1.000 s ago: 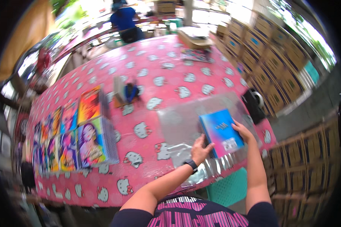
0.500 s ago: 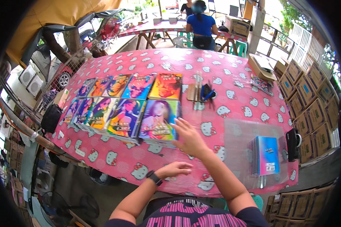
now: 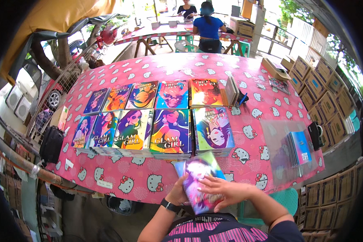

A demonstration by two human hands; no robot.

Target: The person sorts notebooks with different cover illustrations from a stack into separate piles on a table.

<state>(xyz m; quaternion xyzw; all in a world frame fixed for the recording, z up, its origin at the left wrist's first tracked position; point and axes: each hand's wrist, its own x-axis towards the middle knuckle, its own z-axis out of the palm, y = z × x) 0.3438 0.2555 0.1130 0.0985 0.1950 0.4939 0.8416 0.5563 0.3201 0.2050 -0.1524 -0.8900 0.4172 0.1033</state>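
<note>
Both hands at lower centre of frame hold one glossy spiral notebook [image 3: 199,181], purple-pink cover, tilted, near edge toward the body. Left hand [image 3: 178,195], black watch on its wrist, grips from beneath along the left edge; right hand [image 3: 224,192] lies flat on the cover, fingers spread.

Step, as judged: a single notebook is lifted off the stacks and in hand above the table's near edge. Next move would call for a firm two-handed hold, since the laminated cover looks slick and bends slightly.

Centre of frame: stacks of spiral notebooks [image 3: 171,133] in two rows, bright illustrated covers, wire bindings along their edges. Under them a pink tablecloth [image 3: 149,177] printed with white cat heads, smooth and plastic-looking.

Right of frame: a small stack of blue-edged notebooks [image 3: 298,148] sitting on a clear plastic sheet [image 3: 276,133], shiny and wrinkled.

Far right edge: brown cardboard cartons [image 3: 330,121], stacked. Upper centre: a person in a blue top [image 3: 207,26] seated at another table.
</note>
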